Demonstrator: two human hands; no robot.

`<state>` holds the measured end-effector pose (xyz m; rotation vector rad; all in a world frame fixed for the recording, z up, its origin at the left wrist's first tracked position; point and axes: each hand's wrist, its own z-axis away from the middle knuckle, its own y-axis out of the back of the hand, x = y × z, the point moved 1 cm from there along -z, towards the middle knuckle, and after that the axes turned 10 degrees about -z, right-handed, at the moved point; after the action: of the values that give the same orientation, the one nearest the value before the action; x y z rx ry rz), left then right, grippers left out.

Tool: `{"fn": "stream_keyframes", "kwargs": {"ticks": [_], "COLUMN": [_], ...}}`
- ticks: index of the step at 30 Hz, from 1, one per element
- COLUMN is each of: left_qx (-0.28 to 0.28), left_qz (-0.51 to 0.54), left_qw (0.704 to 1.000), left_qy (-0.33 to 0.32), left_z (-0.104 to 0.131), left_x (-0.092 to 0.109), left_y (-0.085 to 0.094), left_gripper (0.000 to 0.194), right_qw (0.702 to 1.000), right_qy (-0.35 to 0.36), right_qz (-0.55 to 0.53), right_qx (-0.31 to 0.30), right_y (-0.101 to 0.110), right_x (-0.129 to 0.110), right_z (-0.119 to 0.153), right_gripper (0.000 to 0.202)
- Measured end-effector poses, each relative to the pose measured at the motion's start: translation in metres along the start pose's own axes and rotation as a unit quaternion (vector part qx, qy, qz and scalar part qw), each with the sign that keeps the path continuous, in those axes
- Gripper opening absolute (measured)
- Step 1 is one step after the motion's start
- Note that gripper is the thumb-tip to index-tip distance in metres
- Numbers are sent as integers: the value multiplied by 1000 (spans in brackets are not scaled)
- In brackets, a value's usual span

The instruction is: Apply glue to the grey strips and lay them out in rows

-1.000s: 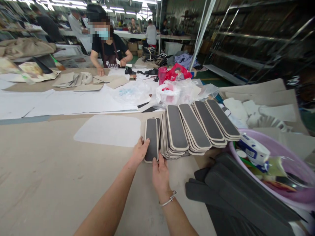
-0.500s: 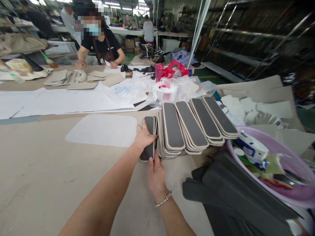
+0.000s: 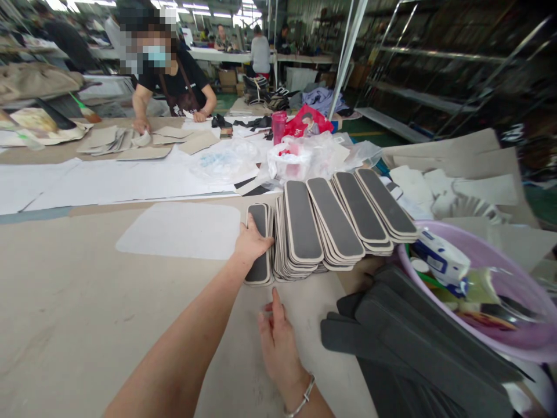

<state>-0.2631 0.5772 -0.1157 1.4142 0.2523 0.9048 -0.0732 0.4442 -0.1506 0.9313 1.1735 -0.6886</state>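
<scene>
Several stacks of long, round-cornered dark grey panels with beige edges stand in a row. My left hand lies across the leftmost, low stack of panels. Its thumb reaches the right edge and a finger points along the top; the other fingers are hidden at the left side. Close on the right, a taller panel stack stands against it. My right hand, with a silver bracelet at the wrist, is off the stacks, nearer to me. Its fingers are stretched out and nothing is in them.
Loose dark grey strips lie at right, beside a purple basin with packets in it. A translucent white sheet lies left of the stacks. Plastic bags sit behind. Across the table a masked person handles beige pieces.
My right hand has left the low stack's front edge and drawn back toward me. My left hand stays on that stack. The person opposite has leaned over the beige pieces.
</scene>
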Motion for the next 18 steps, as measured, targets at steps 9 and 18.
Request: {"fn": "stream_keyframes", "kwargs": {"ticks": [9, 18], "left_qx": [-10, 177], "left_qz": [-81, 40], "left_qw": [995, 973], "left_qy": [-51, -143], "left_z": [7, 81], "left_x": [11, -39], "left_y": [5, 20], "left_gripper": [104, 73], "right_qw": [997, 980], "right_qy": [-7, 80], "right_qz": [15, 144], "right_qx": [-74, 108], "right_y": [37, 166], "right_x": [-16, -27], "right_z": [41, 77], "right_gripper": [60, 42]}}
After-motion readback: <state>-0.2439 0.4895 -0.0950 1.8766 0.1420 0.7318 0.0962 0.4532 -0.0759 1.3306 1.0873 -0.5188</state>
